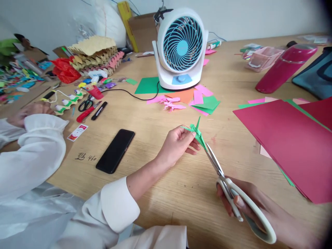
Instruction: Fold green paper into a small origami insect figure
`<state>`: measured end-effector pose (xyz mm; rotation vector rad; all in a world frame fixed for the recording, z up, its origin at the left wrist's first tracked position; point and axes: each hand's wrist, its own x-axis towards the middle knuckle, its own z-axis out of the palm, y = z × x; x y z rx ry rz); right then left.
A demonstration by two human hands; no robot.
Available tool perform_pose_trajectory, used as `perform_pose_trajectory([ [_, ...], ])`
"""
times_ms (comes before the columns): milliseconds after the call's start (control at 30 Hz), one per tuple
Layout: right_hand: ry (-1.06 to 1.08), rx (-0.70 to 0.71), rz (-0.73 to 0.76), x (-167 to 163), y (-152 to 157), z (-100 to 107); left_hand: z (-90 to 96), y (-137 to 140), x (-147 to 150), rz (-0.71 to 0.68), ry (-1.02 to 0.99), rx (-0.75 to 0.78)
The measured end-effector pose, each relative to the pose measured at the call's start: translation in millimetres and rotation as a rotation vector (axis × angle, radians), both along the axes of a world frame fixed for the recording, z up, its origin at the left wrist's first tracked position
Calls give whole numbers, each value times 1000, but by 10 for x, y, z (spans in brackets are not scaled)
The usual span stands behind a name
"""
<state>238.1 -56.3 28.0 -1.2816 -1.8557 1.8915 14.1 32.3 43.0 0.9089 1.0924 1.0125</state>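
Between the thumb and fingers of my left hand [178, 140] is a small piece of folded green paper [198, 135] with narrow pointed tips. My right hand [249, 197] has its fingers through the handles of white-handled scissors [220, 173]. The blades are slightly apart, with their tips at the lower end of the green paper. Whether they touch the paper I cannot tell. Beyond my left hand lie small folded pink paper shapes [172, 103] on the wooden table [166, 193].
A white fan [183, 45] stands at the back, with green sheets [146, 85] beside its base. Red sheets [287, 138] and a magenta bottle [285, 69] are at right. A black phone [115, 151] lies left, near another person's sleeve [44, 138], with a utility knife [86, 112] beyond.
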Motion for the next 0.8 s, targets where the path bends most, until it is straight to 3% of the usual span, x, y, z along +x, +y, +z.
perform_pose_trajectory([
  [233, 11, -47, -15, -28, -24, 2, -34, -15, -9, -70, -27, 16],
  [800, 9, -90, -29, -26, -19, -13, -68, -9, 4, -64, -16, 31],
])
